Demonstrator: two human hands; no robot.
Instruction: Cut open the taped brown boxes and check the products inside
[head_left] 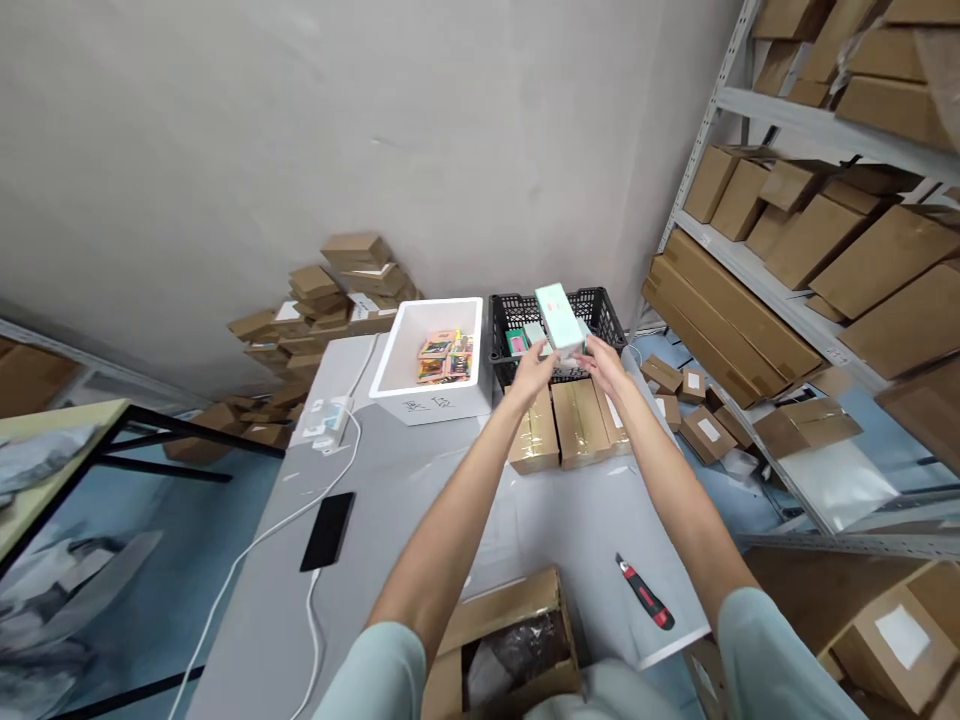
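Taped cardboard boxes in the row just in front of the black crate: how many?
3: the left box, the middle box and the right box, beside the right forearm, which may hide more.

2 arms (459, 515) outstretched, each hand (532, 369) curled.

Your grey table (420, 500) carries a white box (427, 408), a black crate (607, 318), brown cartons (580, 425), a phone (328, 531), a white cable (312, 620), a power strip (330, 424) and a knife (645, 592).
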